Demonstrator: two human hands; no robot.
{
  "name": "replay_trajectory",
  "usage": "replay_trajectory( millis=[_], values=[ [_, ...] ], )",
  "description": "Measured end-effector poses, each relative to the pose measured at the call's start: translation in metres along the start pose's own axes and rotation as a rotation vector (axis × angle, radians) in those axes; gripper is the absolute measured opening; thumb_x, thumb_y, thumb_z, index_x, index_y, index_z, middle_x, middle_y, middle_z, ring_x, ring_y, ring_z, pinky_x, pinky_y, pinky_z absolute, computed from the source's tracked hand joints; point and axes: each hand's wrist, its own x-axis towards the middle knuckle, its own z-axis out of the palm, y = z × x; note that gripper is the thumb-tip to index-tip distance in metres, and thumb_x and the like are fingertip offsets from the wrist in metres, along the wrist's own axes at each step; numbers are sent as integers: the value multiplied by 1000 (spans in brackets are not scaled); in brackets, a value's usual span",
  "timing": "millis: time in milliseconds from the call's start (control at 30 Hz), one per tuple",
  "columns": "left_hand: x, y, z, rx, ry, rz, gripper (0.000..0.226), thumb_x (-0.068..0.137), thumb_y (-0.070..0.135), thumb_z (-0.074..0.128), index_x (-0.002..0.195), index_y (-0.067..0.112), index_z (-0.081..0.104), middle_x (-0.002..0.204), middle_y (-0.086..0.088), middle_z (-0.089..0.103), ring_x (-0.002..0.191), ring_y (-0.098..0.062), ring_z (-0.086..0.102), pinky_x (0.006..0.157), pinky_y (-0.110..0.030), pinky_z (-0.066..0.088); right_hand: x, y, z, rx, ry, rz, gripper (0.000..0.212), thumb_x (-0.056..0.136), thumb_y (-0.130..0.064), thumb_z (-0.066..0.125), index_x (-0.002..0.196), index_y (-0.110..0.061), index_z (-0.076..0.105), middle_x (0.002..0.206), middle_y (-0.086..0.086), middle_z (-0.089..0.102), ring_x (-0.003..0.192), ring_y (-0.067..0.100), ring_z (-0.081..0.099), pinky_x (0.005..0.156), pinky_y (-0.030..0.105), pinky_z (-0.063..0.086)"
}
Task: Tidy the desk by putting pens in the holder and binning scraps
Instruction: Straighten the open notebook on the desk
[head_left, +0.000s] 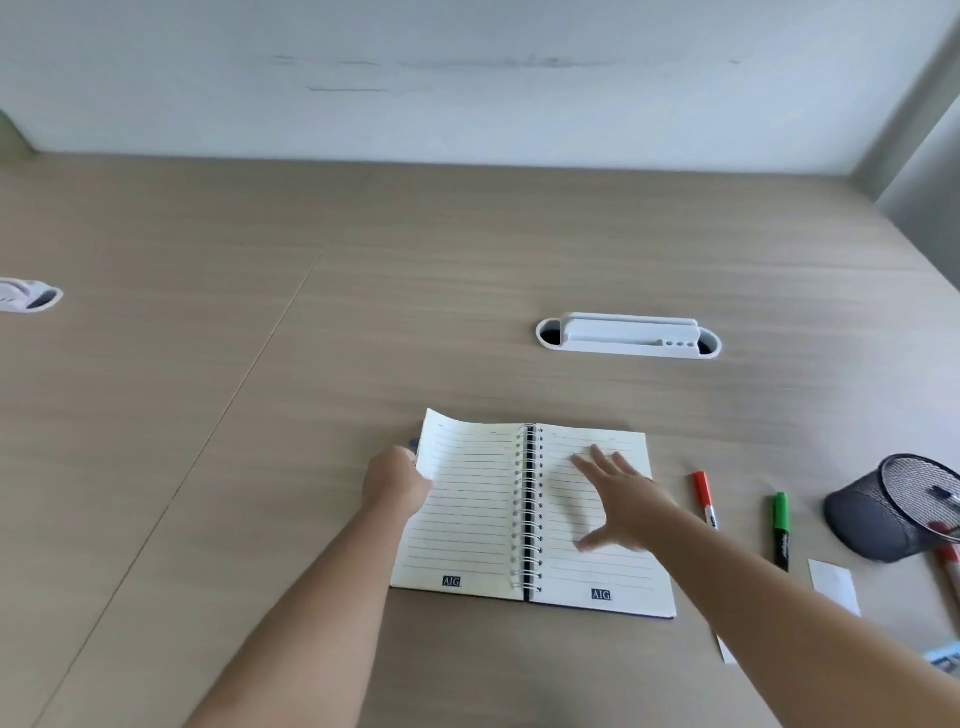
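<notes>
Both my hands on the open notebook (530, 514)

Left hand (397, 480) pinches the left page edge, right hand (618, 506) is spread flat; red marker (704, 498) and green marker (780, 530) lie beside the mesh holder (883, 519).

An open spiral-bound notebook with lined pages (524, 514) lies on the light wooden desk (260, 364); the left hand (397, 480) grips the outer edge of its left page, and the right hand (621, 501) is spread, fingers apart, over the right page. To the right lie a red marker (703, 496), a green marker (780, 527) and a white paper scrap (834, 584). Beside them, a black wire-mesh pen holder (883, 517) lies tipped on its side.
</notes>
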Motion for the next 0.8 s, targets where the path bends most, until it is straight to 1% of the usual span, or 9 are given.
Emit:
replay_trajectory(
  millis=[67, 100, 133, 200, 267, 367, 533, 667, 800],
  values=[
    [-7, 4, 4, 71, 57, 26, 15, 79, 3, 63, 79, 12, 52, 83, -6, 57, 78, -28, 59, 65, -33, 46, 0, 0, 1, 8, 9, -6, 118, 64, -53, 77, 150, -34, -2, 161, -6, -10, 149, 22, -3, 116, 47, 24],
    [-8, 6, 7, 164, 108, 70, 27, 80, 4, 63, 104, 14, 53, 105, -8, 58, 99, -29, 59, 75, -36, 48, 1, 0, 1, 7, 7, -6, 118, 64, -53, 77, 150, -34, -2, 161, -6, -10, 149, 22, -3, 116, 48, 23],
    [-13, 9, 11, 292, 145, 137, 50, 81, 6, 62, 126, 17, 44, 125, -7, 51, 115, -28, 52, 85, -37, 47, 0, 0, 2, 5, 2, -5, 118, 64, -53, 77, 150, -34, -2, 161, -6, -10, 149, 22, -3, 116, 48, 23],
    [-26, 16, 19, 386, 180, 373, 72, 85, 10, 58, 147, 22, 23, 149, -2, 33, 135, -23, 36, 102, -37, 39, 1, 1, 2, 4, -3, -5, 118, 64, -53, 77, 150, -33, -2, 161, -5, -10, 149, 23, -4, 117, 49, 22],
    [-40, 23, 31, 382, -1, 620, 72, 88, 2, 47, 151, 22, 19, 159, 3, 22, 144, -16, 26, 113, -35, 30, 0, 1, 2, 9, 3, -7, 118, 65, -52, 77, 150, -33, -3, 161, -5, -10, 149, 23, -5, 117, 49, 21],
    [-50, 20, 40, 494, -282, 726, 79, 84, -14, 34, 153, 20, 16, 163, 5, 10, 149, -13, 15, 119, -33, 23, 1, 1, 3, 7, 6, -17, 119, 65, -53, 76, 150, -33, -3, 161, -5, -11, 149, 23, -5, 117, 49, 21],
    [-48, 18, 37, 566, -340, 694, 76, 88, -3, 35, 154, 24, 7, 163, 8, -2, 150, -10, 6, 122, -37, 17, -4, 5, 7, 31, 41, -39, 112, 69, -56, 72, 151, -31, -1, 161, -6, -9, 149, 20, -4, 119, 46, 13],
    [-61, 0, 39, 516, -231, 718, 65, 97, 27, 35, 154, 18, 4, 163, 4, -3, 150, -14, 4, 123, -34, 7, -33, 5, 32, 28, 249, -139, 75, 90, -53, 39, 151, -25, 5, 154, -14, -13, 148, 11, -5, 123, 37, 5],
    [-78, -36, 50, 536, -145, 708, 76, 85, 52, 5, 153, 18, -5, 162, 4, -13, 151, -12, -5, 120, -30, -3, -66, -4, 71, 100, 289, -151, 69, 91, -54, 21, 149, -29, -6, 152, -17, -18, 144, 2, -18, 117, 21, -13]
  ],
)
